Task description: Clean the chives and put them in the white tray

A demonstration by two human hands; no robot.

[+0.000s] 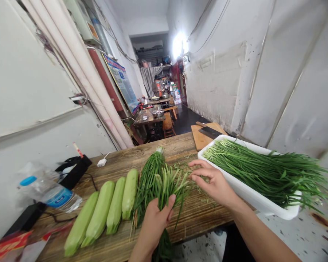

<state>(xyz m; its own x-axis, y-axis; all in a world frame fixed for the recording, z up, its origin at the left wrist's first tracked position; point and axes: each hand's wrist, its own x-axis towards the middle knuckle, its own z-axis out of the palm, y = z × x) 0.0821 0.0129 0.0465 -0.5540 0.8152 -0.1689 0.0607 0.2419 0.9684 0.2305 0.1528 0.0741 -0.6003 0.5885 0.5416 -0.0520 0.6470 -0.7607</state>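
My left hand is closed around a small bunch of garlic chives, its pale cut ends pointing up and away from me and its leaves hanging below the fist. To the right of those ends is my right hand, fingers apart and slightly curled, with nothing visible in them. Under and behind the held bunch lies a larger pile of chives on the wooden table. Thin trimmings are scattered beneath my right hand. At the right, a white plastic basket is heaped with long green chives.
Several pale green zucchini lie side by side at left. Beyond them are a water bottle and a white plug. A cleaver rests on a cutting board behind the basket. A person is at far tables.
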